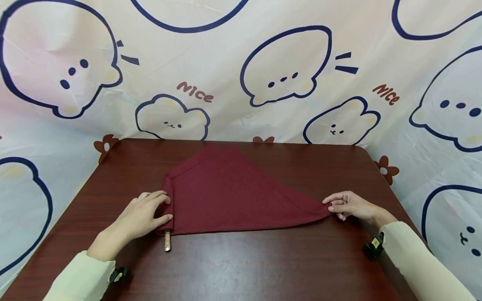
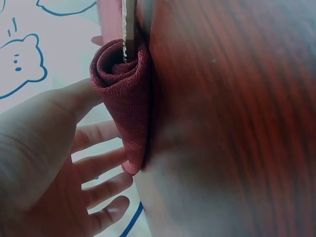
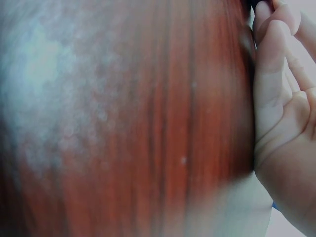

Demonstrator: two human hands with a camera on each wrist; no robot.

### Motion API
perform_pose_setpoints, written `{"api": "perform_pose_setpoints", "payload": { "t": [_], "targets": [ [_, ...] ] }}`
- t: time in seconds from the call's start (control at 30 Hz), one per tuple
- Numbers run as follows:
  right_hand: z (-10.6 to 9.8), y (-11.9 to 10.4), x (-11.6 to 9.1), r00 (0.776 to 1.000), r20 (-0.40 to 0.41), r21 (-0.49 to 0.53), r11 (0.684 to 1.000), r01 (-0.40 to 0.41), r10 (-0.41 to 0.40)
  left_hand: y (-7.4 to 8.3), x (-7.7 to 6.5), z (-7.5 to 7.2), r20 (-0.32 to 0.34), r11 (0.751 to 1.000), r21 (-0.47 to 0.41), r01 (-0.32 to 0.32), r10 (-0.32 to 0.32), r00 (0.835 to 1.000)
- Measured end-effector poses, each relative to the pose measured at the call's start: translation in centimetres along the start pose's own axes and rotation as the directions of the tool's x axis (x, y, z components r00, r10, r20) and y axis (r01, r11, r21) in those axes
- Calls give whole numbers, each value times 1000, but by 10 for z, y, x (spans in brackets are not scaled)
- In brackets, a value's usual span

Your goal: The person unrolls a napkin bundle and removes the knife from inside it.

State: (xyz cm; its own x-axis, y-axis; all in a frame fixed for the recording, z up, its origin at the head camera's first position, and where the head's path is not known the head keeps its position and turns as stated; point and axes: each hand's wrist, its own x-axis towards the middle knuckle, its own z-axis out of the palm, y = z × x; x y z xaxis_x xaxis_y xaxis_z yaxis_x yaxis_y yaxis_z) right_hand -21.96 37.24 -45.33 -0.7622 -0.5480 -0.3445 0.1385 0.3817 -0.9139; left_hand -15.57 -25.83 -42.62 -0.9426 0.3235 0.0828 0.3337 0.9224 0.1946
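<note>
A dark red cloth [image 1: 226,196] lies spread on the table, its left edge rolled into a tube [image 2: 123,84]. From the near end of the roll sticks out a slim, flat piece with a gold-brown patterned end [image 1: 167,241]; the rest of it is hidden inside the cloth. My left hand [image 1: 141,213] rests against the roll with thumb and fairly straight fingers. On the far right, my right hand [image 1: 354,207] pinches the cloth's pointed corner between thumb and fingers. In the right wrist view that hand [image 3: 286,108] shows at the right edge, and the corner is barely visible.
The brown wooden table [image 1: 241,267] has rounded back corners. A pale curtain [image 1: 226,62] with cartoon outlines hangs behind it and along both sides. Each wrist wears a small black device [image 1: 119,275] beside a light sleeve.
</note>
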Motion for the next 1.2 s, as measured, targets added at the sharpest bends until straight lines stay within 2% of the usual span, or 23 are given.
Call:
{"api": "perform_pose_setpoints", "payload": {
  "t": [0.4,0.63,0.9,1.07,1.2],
  "targets": [
    [0,-2,3,1000,-15,-40,999,-20,20,-1,1,-1,12,1000,1,-7,7,1000],
    [-1,0,3,1000,-15,-29,999,-19,19,10,6,-4,26,999,12,-33,33,999],
    [0,1,2,1000,-10,-29,999,-13,13,24,11,2,29,994,27,-111,110,994],
    [1,1,2,1000,-16,-28,999,-19,19,25,8,7,37,993,42,-110,109,993],
    [1,1,1,1000,-21,-34,999,-17,16,22,6,8,16,993,49,-106,105,994]
  ]
}}
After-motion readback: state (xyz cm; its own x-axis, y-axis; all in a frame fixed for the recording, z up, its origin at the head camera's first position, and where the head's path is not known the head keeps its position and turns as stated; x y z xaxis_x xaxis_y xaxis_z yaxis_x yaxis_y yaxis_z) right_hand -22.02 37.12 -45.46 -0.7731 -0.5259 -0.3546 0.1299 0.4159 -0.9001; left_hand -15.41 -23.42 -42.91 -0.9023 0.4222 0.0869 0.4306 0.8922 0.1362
